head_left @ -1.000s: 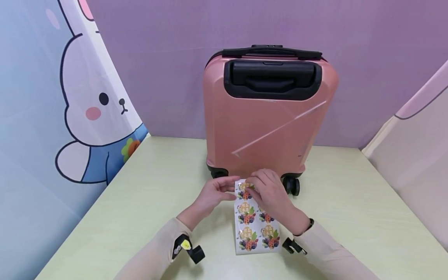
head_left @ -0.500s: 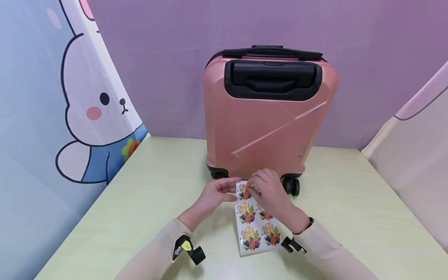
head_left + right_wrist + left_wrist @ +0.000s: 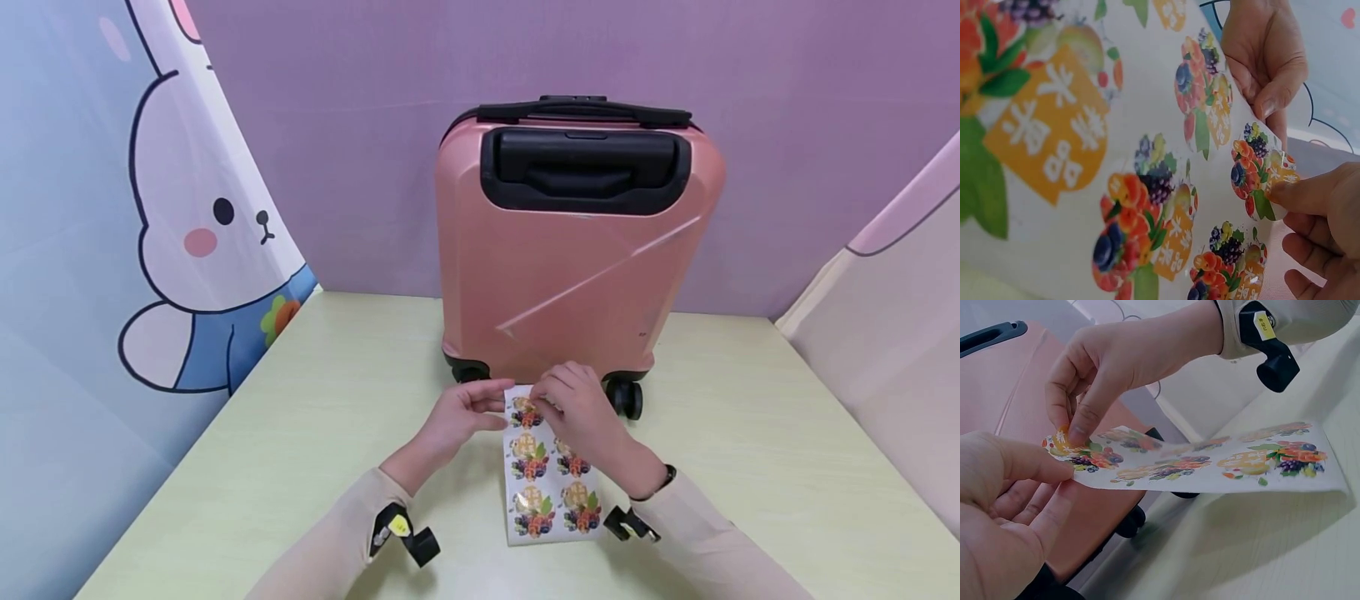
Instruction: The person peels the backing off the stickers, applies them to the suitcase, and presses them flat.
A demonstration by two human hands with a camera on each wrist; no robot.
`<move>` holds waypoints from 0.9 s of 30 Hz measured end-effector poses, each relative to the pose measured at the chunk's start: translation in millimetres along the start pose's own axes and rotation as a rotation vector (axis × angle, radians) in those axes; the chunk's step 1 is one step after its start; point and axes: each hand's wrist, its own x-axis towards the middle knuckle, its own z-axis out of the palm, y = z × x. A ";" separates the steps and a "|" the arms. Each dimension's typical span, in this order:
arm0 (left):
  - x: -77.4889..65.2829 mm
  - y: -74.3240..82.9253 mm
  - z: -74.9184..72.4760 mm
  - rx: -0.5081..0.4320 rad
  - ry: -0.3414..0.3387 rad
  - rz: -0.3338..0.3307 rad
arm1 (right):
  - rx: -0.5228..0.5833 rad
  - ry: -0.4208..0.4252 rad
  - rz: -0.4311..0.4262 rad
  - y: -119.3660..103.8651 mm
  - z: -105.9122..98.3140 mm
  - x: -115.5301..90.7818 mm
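At bottom edge, lower left and lower right: pale sleeves (image 3: 330, 533), each with a small black camera (image 3: 422, 547) strapped on. Just above, lower centre: white sheet (image 3: 546, 471), two columns of fruit stickers (image 3: 533, 511), orange labels with white characters. Held raised over pale desk (image 3: 367, 350), slightly bent, shadow underneath in left wrist view. On sheet's left edge near top: left hand (image 3: 461, 417), pinching it between thumb and fingers. At top of sheet, to the right: right hand (image 3: 577, 417), thumb and index finger pinching sheet at a top-row sticker. Can't tell if peeled loose. Top of right column hidden behind right hand. Just beyond, centre frame: pink suitcase (image 3: 570, 275) upright on desk, black wheels (image 3: 624, 400) at base, black handle (image 3: 585, 158) recessed near top. Furthest back: purple backdrop (image 3: 337, 150); at left of frame, rabbit print (image 3: 180, 242) on blue.
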 end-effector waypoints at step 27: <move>1.3 -3.0 -1.7 -0.015 -0.006 0.037 | 0.163 -0.123 0.066 1.5 -17.2 6.7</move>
